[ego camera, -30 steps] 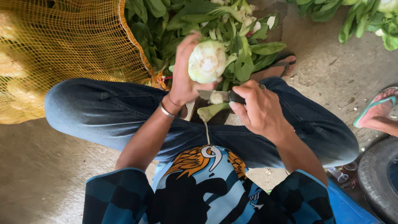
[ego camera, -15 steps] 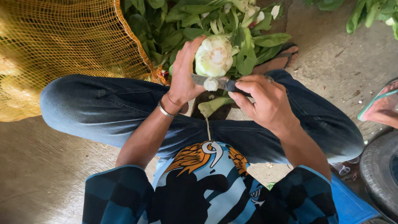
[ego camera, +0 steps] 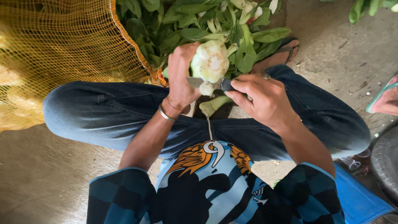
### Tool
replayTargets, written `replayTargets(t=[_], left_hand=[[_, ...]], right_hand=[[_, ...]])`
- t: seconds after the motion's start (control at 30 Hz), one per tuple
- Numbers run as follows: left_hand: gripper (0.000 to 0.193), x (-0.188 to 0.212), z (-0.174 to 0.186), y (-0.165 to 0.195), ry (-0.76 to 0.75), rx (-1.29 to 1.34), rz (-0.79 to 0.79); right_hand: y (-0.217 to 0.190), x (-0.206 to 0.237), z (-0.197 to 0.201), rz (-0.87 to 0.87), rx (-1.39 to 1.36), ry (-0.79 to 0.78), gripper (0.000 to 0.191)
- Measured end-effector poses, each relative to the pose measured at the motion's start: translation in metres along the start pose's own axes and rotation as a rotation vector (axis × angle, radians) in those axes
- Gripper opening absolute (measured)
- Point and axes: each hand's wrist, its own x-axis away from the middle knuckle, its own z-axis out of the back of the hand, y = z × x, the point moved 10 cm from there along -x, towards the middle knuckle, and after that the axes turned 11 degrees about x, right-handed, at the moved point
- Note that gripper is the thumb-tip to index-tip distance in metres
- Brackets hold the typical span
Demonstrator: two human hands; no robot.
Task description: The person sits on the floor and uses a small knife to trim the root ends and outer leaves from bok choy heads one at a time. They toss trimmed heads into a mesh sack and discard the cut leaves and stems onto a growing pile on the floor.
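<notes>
My left hand (ego camera: 181, 79) grips a pale green-white vegetable head (ego camera: 210, 61), cut base turned up toward me, above my knees. My right hand (ego camera: 265, 99) holds a knife (ego camera: 207, 82) whose blade lies against the head's underside, its handle hidden in the fist. A cut stalk piece (ego camera: 214, 105) hangs just below the blade, trailing a thin strip down toward my lap. A metal bangle circles my left wrist.
A heap of green leaves (ego camera: 195, 25) lies on the concrete floor in front of me. A yellow mesh sack (ego camera: 62, 54) sits at the left. Another person's sandalled foot (ego camera: 385, 99) and a tyre (ego camera: 385, 166) are at the right edge.
The vegetable head has turned in my left hand, and the knife has worked further across its base. The cut stalk piece hangs a little lower.
</notes>
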Motion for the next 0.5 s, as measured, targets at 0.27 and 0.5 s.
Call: replayTargets(t=[0.27,0.5], left_hand=[[0.094,0.004,-0.002,0.013,0.086,-0.088,-0.092],[0.094,0.016,-0.006,-0.001,0.069,-0.144,0.008]], right_hand=[[-0.003,0.001,0.007,0.016,0.022,0.048,0.029],[-0.003,0.001,0.011,-0.014,0.012,0.042,0.026]])
